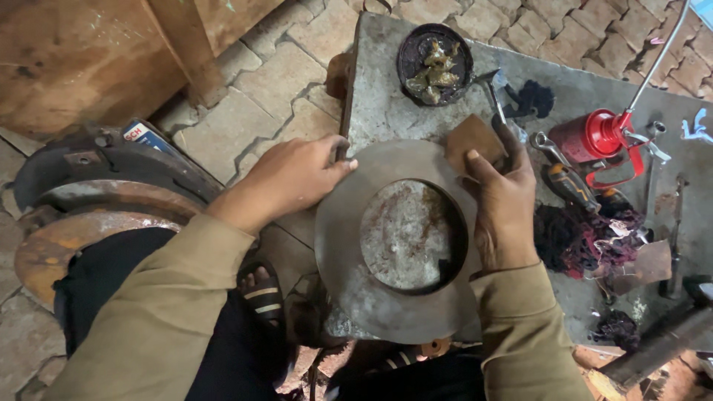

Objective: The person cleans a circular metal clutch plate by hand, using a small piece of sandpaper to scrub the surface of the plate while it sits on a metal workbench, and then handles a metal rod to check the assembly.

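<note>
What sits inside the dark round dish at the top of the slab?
The dish holds lumps of yellowish-brown grease, piled toward its middle and right. Its dark bottom shows at the left; what lies beneath the grease is covered.

Left hand [291, 180] flat, fingers spread forward; right hand [503, 200] curled, thumb pressing; both sleeved forearms extended.
</note>
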